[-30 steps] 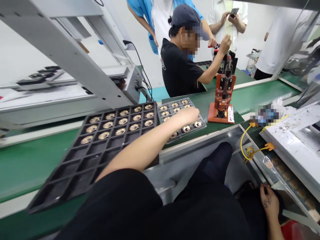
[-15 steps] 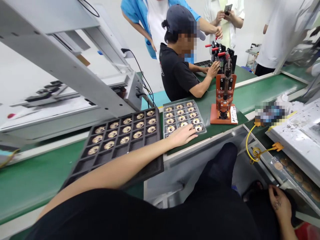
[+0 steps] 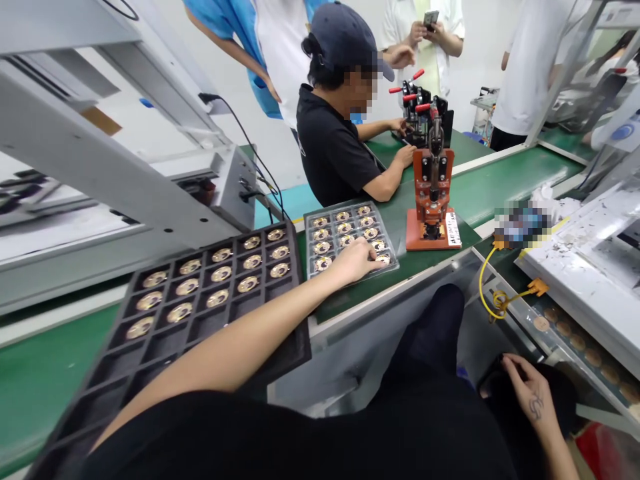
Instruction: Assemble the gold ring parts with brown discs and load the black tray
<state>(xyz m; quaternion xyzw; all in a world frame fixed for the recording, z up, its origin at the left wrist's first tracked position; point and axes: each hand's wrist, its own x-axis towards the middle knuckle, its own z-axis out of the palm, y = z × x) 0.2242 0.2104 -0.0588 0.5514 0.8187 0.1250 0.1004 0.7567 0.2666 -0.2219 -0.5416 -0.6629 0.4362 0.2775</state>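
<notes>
My left hand (image 3: 354,261) reaches over the front of a clear plastic tray (image 3: 311,248), its thumb and index finger bent together at a round gold part (image 3: 383,260) in the front right pocket. The fingertips partly cover that part, and the hand hides neighbouring pockets. Other round gold-rimmed parts (image 3: 345,228) sit in rows in the tray. Down at the right, my right hand (image 3: 529,388) rests on my dark-clothed leg with fingers loosely spread and nothing visible in it. Under my left forearm lies a black compartment tray (image 3: 197,327), its back rows holding similar gold parts.
A red-brown toggle-clamp fixture (image 3: 434,200) stands right of the clear tray on the green bench. A co-worker in a dark cap (image 3: 340,140) sits behind it. A yellow cable (image 3: 483,280) hangs near a white machine (image 3: 590,267) at the right. Other people stand behind.
My left fingers, stretched flat over the front pockets before, have bent together at the front right part. The view has shifted slightly right. The standing person's hand has left the red clamp handles.
</notes>
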